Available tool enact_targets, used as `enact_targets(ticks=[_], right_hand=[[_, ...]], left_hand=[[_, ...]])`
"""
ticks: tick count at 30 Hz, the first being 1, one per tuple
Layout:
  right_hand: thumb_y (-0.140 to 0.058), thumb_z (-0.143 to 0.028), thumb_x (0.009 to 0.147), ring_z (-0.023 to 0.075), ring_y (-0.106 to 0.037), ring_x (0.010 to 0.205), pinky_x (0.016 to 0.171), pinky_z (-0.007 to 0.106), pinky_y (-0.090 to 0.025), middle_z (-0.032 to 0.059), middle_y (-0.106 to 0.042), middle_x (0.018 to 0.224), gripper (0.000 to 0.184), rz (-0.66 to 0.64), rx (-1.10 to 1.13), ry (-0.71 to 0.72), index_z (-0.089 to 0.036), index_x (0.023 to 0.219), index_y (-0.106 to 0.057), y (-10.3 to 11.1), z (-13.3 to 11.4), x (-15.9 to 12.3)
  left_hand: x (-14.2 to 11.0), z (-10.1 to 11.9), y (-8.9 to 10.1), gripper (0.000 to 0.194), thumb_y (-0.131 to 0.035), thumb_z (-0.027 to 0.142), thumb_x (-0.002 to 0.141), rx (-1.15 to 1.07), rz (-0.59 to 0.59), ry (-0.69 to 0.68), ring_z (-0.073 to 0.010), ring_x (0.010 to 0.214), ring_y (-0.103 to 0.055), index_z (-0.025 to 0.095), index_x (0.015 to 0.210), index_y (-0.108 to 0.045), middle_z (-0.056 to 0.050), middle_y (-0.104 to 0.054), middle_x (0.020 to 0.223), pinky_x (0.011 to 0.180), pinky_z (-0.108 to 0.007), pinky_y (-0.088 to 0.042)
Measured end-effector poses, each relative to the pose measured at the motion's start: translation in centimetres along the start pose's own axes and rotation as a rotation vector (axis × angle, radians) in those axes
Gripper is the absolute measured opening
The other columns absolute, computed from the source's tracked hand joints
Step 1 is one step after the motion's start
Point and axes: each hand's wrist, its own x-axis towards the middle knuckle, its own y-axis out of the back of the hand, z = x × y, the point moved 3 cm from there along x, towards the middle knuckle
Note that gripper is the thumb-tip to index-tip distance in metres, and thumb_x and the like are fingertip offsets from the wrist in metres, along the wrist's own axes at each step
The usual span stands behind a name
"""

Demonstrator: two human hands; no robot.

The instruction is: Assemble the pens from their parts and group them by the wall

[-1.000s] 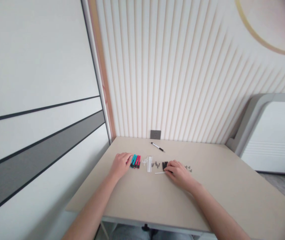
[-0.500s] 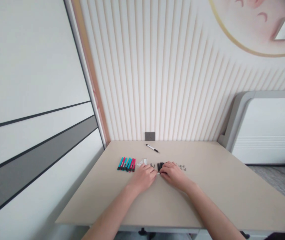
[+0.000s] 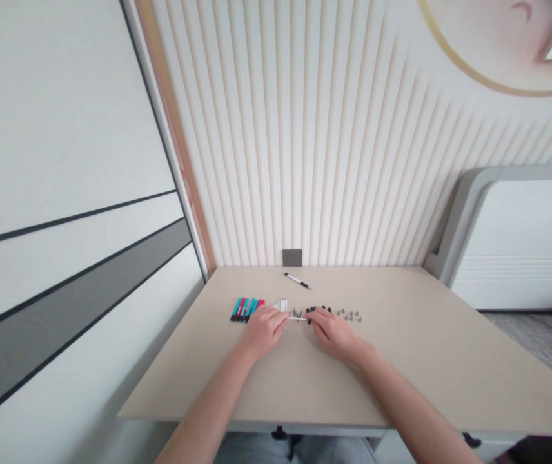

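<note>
A thin white rod (image 3: 298, 318) lies level between my hands, just above the beige tabletop. My left hand (image 3: 262, 332) holds its left end in the fingers, and my right hand (image 3: 334, 334) pinches its right end. Beyond my left hand lies a row of teal and red markers (image 3: 246, 309). Small white plastic pieces (image 3: 282, 305) sit just behind the rod, partly hidden by my left fingers. Small grey parts (image 3: 296, 312) and black parts (image 3: 317, 312) lie in a line behind it, and more grey parts (image 3: 349, 315) lie further right.
A black and white pen (image 3: 298, 280) lies near the far edge of the beige table (image 3: 416, 361), below a grey wall socket (image 3: 292, 258). A ribbed wall stands behind the table, and a tall white panel runs along its left side.
My left hand has moved right from the markers to the rod, which now rises from the tabletop between both hands. The rod has moved slightly left, and the view has shifted.
</note>
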Motion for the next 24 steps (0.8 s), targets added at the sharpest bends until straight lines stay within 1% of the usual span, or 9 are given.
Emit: enact_targets(ticks=[2,4,8,12,14,18,20,24], right_hand=[[-0.037,-0.022,0.099,0.0178,-0.063,0.084,0.078,0.028,-0.046,0.0066,-0.063,0.1,0.028,0.002,-0.012,-0.042,-0.021,0.116,-0.06,0.0,0.5,0.0],[-0.038,-0.026,0.1,0.0176,-0.064,0.082,0.076,0.027,-0.046,0.006,-0.064,0.1,0.027,0.005,-0.018,-0.077,-0.021,0.11,-0.062,-0.1,1.0,0.0],[-0.038,-0.024,0.099,0.0179,-0.064,0.083,0.077,0.027,-0.045,0.0051,-0.067,0.095,0.027,0.005,-0.018,-0.122,-0.021,0.097,-0.065,0.1,1.5,0.0],[-0.039,-0.021,0.098,0.0185,-0.065,0.087,0.078,0.028,-0.046,0.0058,-0.07,0.099,0.026,0.02,0.012,-0.132,-0.021,0.099,-0.065,0.2,1.5,0.0],[-0.04,-0.021,0.097,0.0188,-0.066,0.09,0.08,0.028,-0.046,0.0056,-0.071,0.102,0.026,0.025,0.023,-0.133,-0.021,0.102,-0.066,0.1,1.5,0.0],[-0.043,-0.022,0.096,0.019,-0.067,0.09,0.081,0.029,-0.048,0.005,-0.072,0.105,0.025,0.016,0.029,-0.15,-0.023,0.107,-0.066,-0.3,1.6,0.0],[-0.044,-0.022,0.096,0.0191,-0.067,0.09,0.081,0.03,-0.048,0.005,-0.072,0.105,0.025,0.013,0.031,-0.153,-0.023,0.108,-0.066,-0.3,1.6,0.0],[-0.044,-0.023,0.096,0.0197,-0.067,0.091,0.082,0.03,-0.049,0.0056,-0.072,0.106,0.025,-0.001,0.03,-0.13,-0.023,0.106,-0.067,0.0,1.1,-0.1]], left_hand=[[-0.2,-0.6,0.2,0.026,-0.043,0.025,0.101,-0.011,0.016,0.033,-0.0207,0.087,-0.065,0.019,0.097,-0.068,-0.007,-0.073,0.09,0.084,-0.035,-0.044],[-0.3,-1.0,0.4,0.027,-0.043,0.024,0.101,-0.017,0.026,0.059,-0.0207,0.086,-0.065,0.019,0.097,-0.069,-0.006,-0.073,0.089,0.083,-0.035,-0.044],[-0.2,-1.3,0.4,0.029,-0.041,0.023,0.1,-0.018,0.032,0.1,-0.02,0.086,-0.066,0.019,0.098,-0.07,-0.006,-0.074,0.09,0.083,-0.034,-0.045],[-0.3,-1.6,0.3,0.031,-0.04,0.02,0.099,0.011,0.037,0.162,-0.0217,0.085,-0.066,0.019,0.116,-0.067,-0.009,-0.075,0.091,0.079,-0.035,-0.045],[-0.3,-1.6,0.2,0.033,-0.041,0.018,0.098,0.025,0.034,0.182,-0.022,0.083,-0.067,0.018,0.121,-0.065,-0.009,-0.075,0.089,0.078,-0.035,-0.045],[-0.3,-1.5,0.4,0.032,-0.042,0.02,0.098,0.044,0.029,0.199,-0.0208,0.085,-0.066,0.023,0.118,-0.066,-0.007,-0.075,0.091,0.079,-0.033,-0.045],[-0.3,-1.5,0.4,0.03,-0.041,0.021,0.098,0.07,0.036,0.229,-0.0211,0.085,-0.066,0.023,0.116,-0.066,-0.007,-0.074,0.092,0.08,-0.033,-0.044],[-0.3,-1.6,0.2,0.027,-0.042,0.021,0.097,0.145,0.029,0.293,-0.0228,0.076,-0.065,0.02,0.103,-0.068,-0.008,-0.072,0.079,0.075,-0.035,-0.043]])
